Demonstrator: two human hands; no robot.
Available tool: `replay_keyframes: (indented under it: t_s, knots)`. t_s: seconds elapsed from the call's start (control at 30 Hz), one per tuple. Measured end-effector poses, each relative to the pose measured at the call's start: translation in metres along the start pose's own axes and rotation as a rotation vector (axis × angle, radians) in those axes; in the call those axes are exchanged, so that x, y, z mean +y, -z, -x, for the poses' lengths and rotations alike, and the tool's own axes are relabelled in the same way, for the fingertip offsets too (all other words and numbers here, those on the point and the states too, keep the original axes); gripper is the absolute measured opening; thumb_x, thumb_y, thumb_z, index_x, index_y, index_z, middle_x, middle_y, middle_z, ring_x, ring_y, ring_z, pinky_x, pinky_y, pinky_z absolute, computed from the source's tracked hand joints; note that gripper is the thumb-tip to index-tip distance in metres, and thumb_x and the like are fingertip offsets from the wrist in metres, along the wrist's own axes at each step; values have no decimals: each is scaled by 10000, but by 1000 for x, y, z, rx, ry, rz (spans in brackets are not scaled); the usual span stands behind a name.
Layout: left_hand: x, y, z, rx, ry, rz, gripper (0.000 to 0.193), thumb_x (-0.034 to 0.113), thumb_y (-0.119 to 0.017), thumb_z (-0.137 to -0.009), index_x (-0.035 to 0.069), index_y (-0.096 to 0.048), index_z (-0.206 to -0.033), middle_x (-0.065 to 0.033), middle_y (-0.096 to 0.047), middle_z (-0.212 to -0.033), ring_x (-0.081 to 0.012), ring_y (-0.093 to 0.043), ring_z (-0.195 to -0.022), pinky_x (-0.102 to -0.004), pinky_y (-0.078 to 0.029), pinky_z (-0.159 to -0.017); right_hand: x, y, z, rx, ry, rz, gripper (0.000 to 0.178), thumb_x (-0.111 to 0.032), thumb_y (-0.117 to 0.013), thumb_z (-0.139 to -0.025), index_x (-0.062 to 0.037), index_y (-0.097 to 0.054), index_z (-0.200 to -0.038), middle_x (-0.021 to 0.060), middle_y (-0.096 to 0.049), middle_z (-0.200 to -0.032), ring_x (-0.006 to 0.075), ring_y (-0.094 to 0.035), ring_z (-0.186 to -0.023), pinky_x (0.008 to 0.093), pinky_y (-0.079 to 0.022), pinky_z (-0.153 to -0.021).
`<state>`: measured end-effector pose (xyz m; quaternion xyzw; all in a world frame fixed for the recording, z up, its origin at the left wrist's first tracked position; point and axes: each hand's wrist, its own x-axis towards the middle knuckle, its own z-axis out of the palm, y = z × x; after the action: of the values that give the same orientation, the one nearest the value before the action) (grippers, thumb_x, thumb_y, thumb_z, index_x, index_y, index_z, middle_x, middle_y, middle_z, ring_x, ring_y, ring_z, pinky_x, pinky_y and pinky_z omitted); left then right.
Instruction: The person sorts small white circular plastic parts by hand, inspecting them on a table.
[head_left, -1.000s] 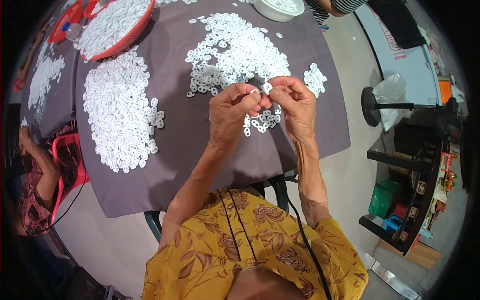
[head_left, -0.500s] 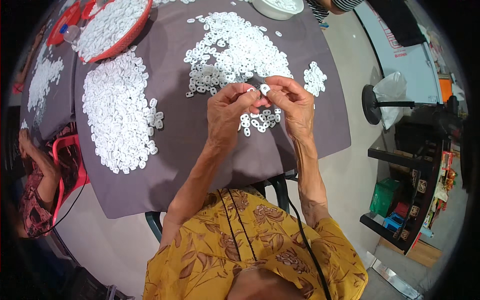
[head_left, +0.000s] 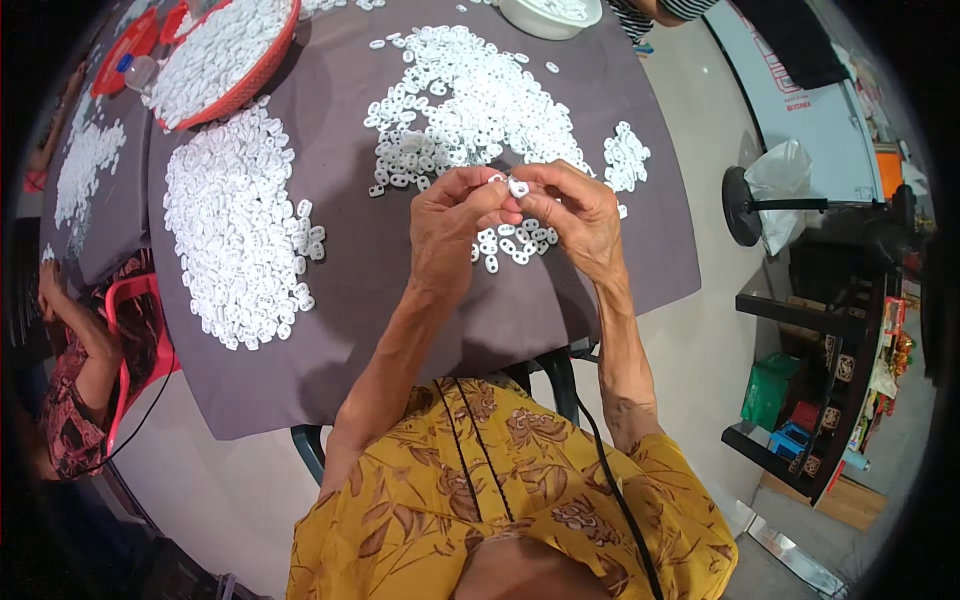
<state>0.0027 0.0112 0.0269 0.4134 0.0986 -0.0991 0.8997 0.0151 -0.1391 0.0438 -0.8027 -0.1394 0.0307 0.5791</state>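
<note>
Above the table my two hands meet, their fingertips almost touching. Between the thumb and fingers of my right hand [head_left: 578, 215] is a small white oval two-hole piece [head_left: 518, 187]. My left hand [head_left: 447, 220] is closed in a pinch beside it, with another bit of white [head_left: 495, 179] showing at its fingertips. A broad heap of the same white pieces [head_left: 480, 95] spreads just beyond the hands. A few more loose pieces [head_left: 515, 242] lie below them, partly hidden by the fingers.
On the left lies a large pile of similar pieces [head_left: 230, 230], below a filled red basket [head_left: 245, 92]. A white bowl [head_left: 552, 22] stands at the far edge, and a small pile [head_left: 625, 158] at the right. Another person's arm [head_left: 90, 330] shows at far left.
The piece in my right hand has shifted slightly left and down, and turned. Both hands are drawn closer together, still pinching.
</note>
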Motion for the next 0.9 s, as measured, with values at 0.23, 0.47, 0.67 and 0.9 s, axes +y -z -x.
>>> replay_keyframes:
  t_s: [0.23, 0.47, 0.67, 0.9]
  knots:
    - [-1, -1, -2, -17, 27, 12, 159, 114, -594, -796, -27, -581, -869, -109, -623, -772, -154, -616, -699, -234, -506, -628, 5, 0, -12, 57, -136, -364, 117, -43, -556, -820, 24, -616, -895, 37, -582, -788, 96, -530, -742, 216, -433, -652]
    - [-4, -1, -2, -11, 19, -36, 165, 116, -590, -798, -33, -576, -870, -109, -625, -771, -159, -621, -698, -229, -495, -619, 3, -4, -10, 103, -289, -487, 137, -32, -576, -807, 38, -615, -917, 50, -603, -848, 91, -527, -749, 228, -425, -706]
    - [-3, 0, -1, -4, 4, -17, 160, 91, -587, -794, -46, -573, -876, -106, -616, -776, -157, -617, -674, -233, -511, -626, 0, -7, -4, 117, -260, -390, 156, -47, -577, -814, 23, -616, -947, 50, -606, -851, 97, -535, -762, 230, -429, -716]
    - [-7, 0, -3, 28, 21, 22, 159, 78, -586, -790, -49, -570, -884, -105, -613, -769, -147, -612, -664, -232, -518, -625, 0, -15, 3, 207, -210, -170, 152, -61, -537, -847, 17, -611, -955, 47, -610, -841, 104, -559, -729, 218, -464, -649]
